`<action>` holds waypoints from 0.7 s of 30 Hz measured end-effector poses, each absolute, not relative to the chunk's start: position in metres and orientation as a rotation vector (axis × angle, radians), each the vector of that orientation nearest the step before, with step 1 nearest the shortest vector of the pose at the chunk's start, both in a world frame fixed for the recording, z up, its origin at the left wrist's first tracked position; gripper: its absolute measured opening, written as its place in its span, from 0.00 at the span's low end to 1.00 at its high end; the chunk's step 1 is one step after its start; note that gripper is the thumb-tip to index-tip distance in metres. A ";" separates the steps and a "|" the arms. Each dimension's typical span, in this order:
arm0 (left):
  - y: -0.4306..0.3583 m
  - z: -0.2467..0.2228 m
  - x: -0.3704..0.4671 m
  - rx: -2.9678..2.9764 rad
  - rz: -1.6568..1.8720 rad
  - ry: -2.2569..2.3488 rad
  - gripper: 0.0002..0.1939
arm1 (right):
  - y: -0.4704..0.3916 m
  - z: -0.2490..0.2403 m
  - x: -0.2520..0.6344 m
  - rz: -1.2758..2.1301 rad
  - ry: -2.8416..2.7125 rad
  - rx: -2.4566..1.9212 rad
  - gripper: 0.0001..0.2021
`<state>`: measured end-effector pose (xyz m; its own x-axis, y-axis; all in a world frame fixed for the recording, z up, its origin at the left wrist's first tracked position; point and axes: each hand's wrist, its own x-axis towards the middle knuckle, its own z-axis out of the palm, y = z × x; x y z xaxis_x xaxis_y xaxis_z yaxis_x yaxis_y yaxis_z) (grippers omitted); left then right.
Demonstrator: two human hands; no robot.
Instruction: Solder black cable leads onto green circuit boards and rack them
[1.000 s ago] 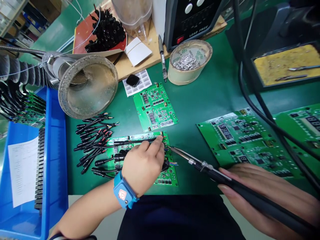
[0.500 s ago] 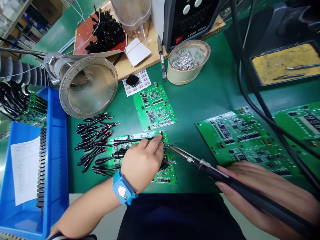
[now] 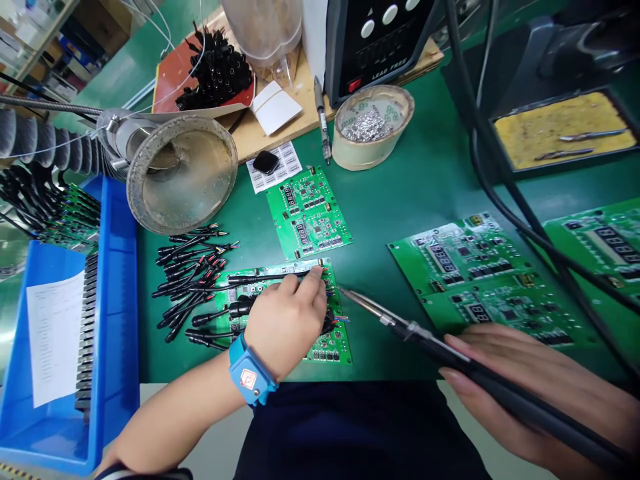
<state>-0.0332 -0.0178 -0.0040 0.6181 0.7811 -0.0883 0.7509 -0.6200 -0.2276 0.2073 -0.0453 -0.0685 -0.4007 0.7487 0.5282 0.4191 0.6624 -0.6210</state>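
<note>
My left hand (image 3: 287,320), with a blue band at its wrist, lies over a green circuit board (image 3: 343,347). Its fingertips press a black cable (image 3: 270,277) near the board's right edge, where coloured wire ends show. More black cables lie across the same board, partly under the hand. My right hand (image 3: 500,387) is closed round the black handle of a soldering iron (image 3: 410,331). The iron's metal tip points left, close to the wire ends at the board's edge.
Loose cables (image 3: 190,280) lie left of the board. A second board (image 3: 310,213) sits beyond it, larger-looking boards (image 3: 480,267) to the right. A blue bin (image 3: 117,300), a round fume hood (image 3: 185,177), a tape roll (image 3: 367,150) with metal wool and a soldering station (image 3: 380,53) stand around.
The iron's tip has drawn back slightly to the right, away from the wire ends. My left hand keeps its hold on the cable. The whole view has shifted a little.
</note>
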 end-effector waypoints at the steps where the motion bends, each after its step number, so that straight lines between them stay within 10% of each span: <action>1: -0.018 -0.004 -0.033 -2.672 0.266 -1.273 0.12 | -0.046 -0.070 0.209 0.486 -2.041 -0.921 0.12; 12: -0.018 -0.005 -0.034 -2.668 0.278 -1.245 0.13 | -0.044 -0.065 0.205 0.464 -1.987 -0.934 0.29; 21: -0.014 -0.004 -0.044 -2.809 0.043 -1.486 0.11 | -0.049 -0.053 0.190 0.446 -1.716 -1.210 0.20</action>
<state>-0.0438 -0.0141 -0.0043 0.5624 0.8258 -0.0410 0.8268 -0.5622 0.0193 0.1897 -0.0488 -0.0526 -0.0537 0.8703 0.4896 0.5220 0.4425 -0.7292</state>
